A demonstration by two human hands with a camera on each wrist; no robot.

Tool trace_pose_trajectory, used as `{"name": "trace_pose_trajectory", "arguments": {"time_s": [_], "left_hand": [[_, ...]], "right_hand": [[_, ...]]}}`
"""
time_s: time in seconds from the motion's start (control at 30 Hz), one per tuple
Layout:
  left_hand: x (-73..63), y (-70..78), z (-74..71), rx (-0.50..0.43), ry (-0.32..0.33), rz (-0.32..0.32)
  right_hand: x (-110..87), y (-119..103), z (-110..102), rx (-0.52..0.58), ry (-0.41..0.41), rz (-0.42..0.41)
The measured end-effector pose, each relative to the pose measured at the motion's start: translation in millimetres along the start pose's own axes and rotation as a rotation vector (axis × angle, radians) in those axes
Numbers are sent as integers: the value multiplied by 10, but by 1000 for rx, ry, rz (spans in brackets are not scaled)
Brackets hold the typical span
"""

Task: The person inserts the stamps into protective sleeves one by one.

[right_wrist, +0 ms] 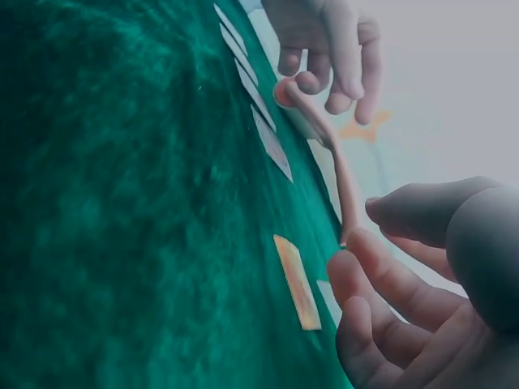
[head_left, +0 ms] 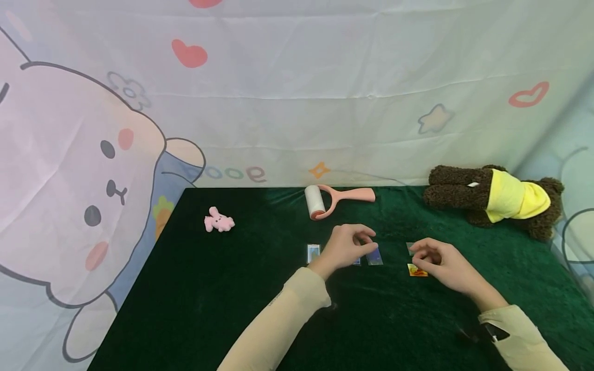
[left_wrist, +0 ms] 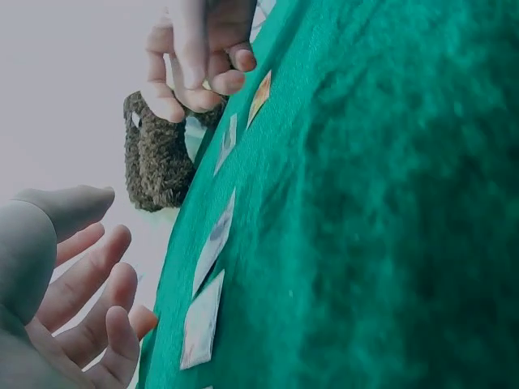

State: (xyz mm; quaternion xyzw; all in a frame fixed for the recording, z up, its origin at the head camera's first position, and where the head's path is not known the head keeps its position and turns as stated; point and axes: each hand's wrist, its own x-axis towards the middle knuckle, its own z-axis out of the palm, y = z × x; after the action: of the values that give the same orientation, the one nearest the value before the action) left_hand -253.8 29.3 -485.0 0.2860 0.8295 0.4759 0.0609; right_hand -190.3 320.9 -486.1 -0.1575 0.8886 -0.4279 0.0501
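My left hand [head_left: 345,248] hovers over a row of small cards, its fingers loosely bent and nothing between thumb and fingertips. Just under its fingertips in the head view lies a purple-blue card [head_left: 375,256]. A light-blue card with a white border [head_left: 313,252] lies left of that hand, and others in the row are partly hidden behind it. To the right, my right hand [head_left: 443,264] hangs with relaxed, curved fingers, holding nothing. Close below it lies a yellow-and-orange card [head_left: 417,270]. A greyish card [head_left: 410,248] behind that one is partly covered by the fingers.
A pink-handled lint roller [head_left: 349,195] lies at the back of the dark green cloth [head_left: 209,304]. Back left sits a small pink plush toy [head_left: 219,220]. A brown teddy bear in yellow clothing [head_left: 512,198] lies back right. Behind the table hangs a printed curtain [head_left: 287,103].
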Motion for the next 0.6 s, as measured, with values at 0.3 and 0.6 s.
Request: {"name": "trace_pose_trajectory", "arguments": {"time_s": [0.3,0.6], "left_hand": [[68,114,146,-53,2,1],[185,157,303,-50,-28,4]], "right_hand": [[-85,120,-81,20,-2,99],[-144,183,-73,124,-38,203]]}}
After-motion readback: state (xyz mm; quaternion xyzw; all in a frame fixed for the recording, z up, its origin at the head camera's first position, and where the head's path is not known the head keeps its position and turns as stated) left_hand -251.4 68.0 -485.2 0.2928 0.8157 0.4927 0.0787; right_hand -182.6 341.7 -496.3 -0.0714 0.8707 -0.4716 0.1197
